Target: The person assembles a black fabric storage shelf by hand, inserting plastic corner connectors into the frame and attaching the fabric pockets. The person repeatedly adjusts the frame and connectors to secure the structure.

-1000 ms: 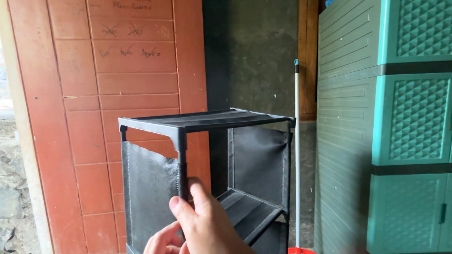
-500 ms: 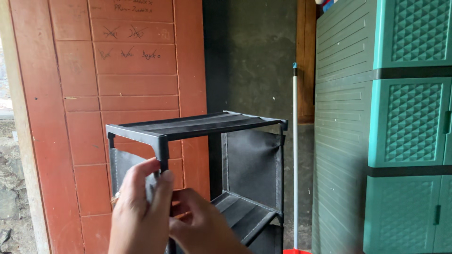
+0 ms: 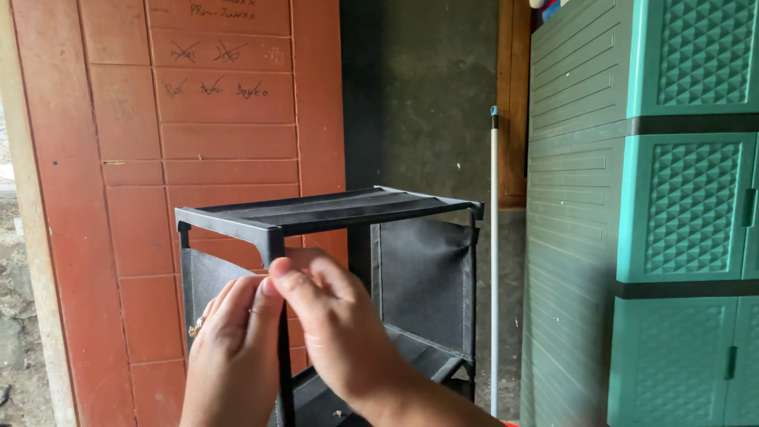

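- While both hands work at its near front corner, the black shelf rack (image 3: 332, 209) stands before the red door (image 3: 198, 158).
- Left hand (image 3: 229, 356): fingers curl around the front post (image 3: 283, 348).
- Right hand (image 3: 340, 332): fingers pinch the post just below the corner.
- Handling, judged: light frame, soft fabric side panels; grip posts, not fabric.

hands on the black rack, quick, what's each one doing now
Left hand: closed around the front corner post of the black rack.
Right hand: fingers pinched on the same post, just under the top shelf.
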